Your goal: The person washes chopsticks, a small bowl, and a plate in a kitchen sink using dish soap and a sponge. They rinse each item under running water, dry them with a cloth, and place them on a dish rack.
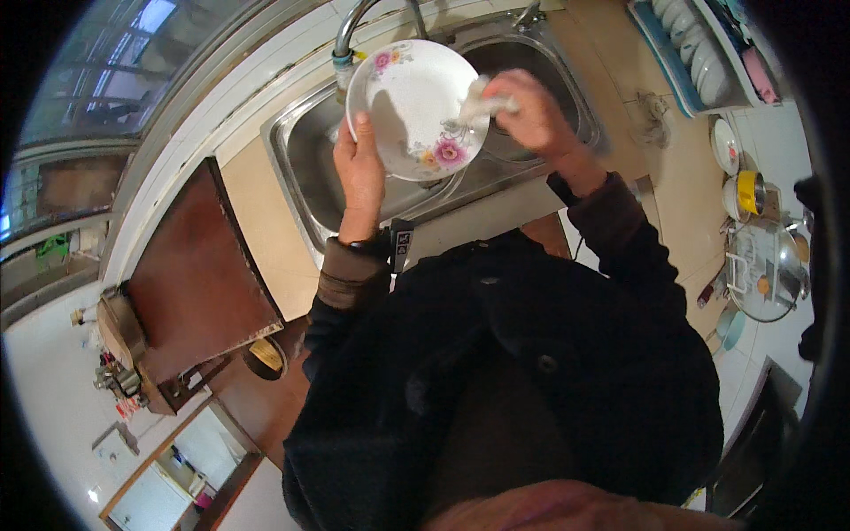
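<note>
My left hand (358,172) grips a white plate (412,99) with painted pink and orange flowers by its left rim, the thumb over the edge. The plate is held up above the left basin (312,159) of a stainless steel double sink, its inner face towards me. In my right hand (531,113), blurred, is a bunched whitish cloth (481,106) that lies against the plate's right rim. Part of the right basin (531,63) is hidden behind that hand and the plate.
A curved metal faucet (346,33) stands behind the left basin. On the right counter lies a crumpled clear plastic bag (654,119), below a dish rack (690,99) of white dishes. Farther along are a yellow-banded container (750,192) and a glass lid (764,272). A brown tabletop (199,272) adjoins at left.
</note>
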Available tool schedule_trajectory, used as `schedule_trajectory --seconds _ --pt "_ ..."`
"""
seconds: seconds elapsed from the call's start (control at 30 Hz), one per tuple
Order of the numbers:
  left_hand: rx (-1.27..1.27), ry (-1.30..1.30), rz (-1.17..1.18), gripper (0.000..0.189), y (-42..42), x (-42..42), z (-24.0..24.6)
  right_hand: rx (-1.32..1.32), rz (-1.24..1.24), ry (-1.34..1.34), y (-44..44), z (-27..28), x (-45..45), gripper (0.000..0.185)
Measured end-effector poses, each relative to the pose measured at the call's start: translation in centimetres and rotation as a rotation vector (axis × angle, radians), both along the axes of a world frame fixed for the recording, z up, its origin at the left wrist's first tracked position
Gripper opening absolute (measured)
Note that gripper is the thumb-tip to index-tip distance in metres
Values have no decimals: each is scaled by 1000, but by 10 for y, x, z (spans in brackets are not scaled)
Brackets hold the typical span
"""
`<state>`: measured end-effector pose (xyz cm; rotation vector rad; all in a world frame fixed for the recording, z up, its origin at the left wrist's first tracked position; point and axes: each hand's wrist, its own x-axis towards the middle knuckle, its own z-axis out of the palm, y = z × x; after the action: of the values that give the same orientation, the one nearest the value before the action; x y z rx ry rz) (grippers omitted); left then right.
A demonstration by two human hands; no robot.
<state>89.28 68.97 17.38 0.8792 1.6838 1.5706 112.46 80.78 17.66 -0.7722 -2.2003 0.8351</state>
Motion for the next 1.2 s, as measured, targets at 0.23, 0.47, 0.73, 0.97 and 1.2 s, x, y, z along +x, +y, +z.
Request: schedule_trajectory --seconds 0.23,0.47,0.73,0.97,1.2 --pt "-80 -457 -66 37 23 8 -5 -296 -201 302 -4 -4 1 48" --pt "-147 -666 -253 48 57 61 -4 -1270 221 1077 7 -11 -37 44" --pt "41 -437 -100 42 109 104 -34 -833 115 844 52 -61 106 41" --pt "-178 -254 -35 26 110 154 -28 -342 -723 220 197 -9 277 49" --pt "-226 -256 -95 27 111 175 -17 274 -1147 -363 271 -52 323 37"
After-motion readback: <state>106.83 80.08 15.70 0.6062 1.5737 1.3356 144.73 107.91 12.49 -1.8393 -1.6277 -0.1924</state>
